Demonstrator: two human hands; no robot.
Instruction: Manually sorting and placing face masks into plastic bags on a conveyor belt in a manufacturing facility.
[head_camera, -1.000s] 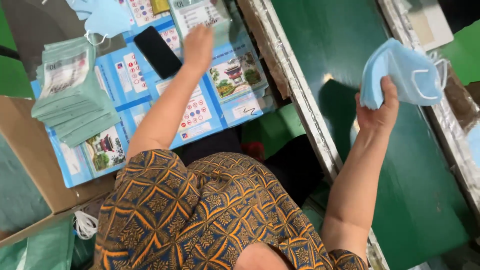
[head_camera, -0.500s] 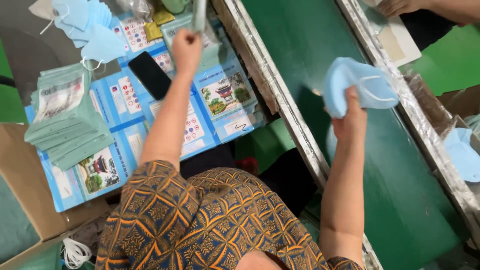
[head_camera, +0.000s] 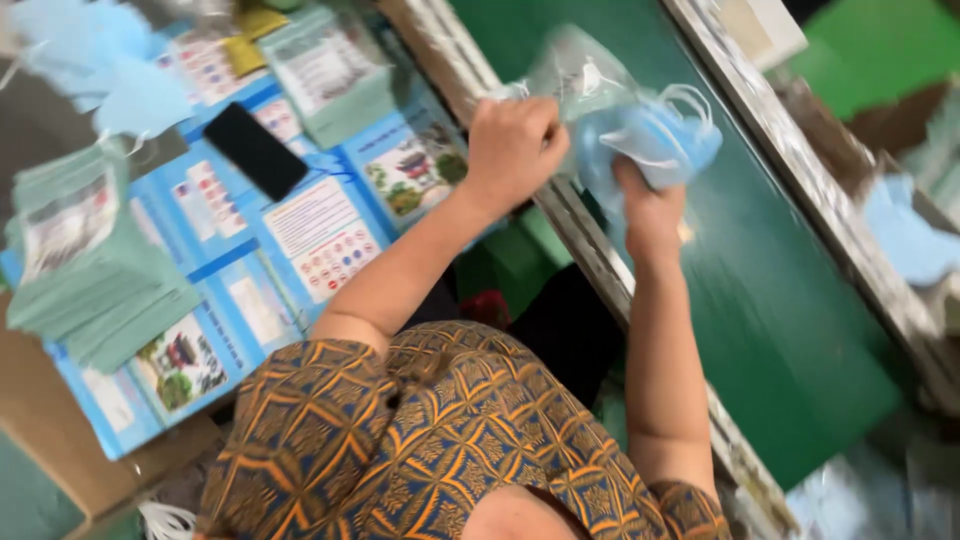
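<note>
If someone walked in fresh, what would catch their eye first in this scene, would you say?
At the centre top, the left hand holds a clear plastic bag beside a bundle of blue face masks gripped by the right hand, above the green conveyor belt. To the left lie blue printed cartons and a black phone.

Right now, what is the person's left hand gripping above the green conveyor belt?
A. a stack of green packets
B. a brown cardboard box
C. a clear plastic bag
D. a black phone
C: the left hand pinches a clear plastic bag beside the light blue face masks that the right hand holds up to it.
</note>
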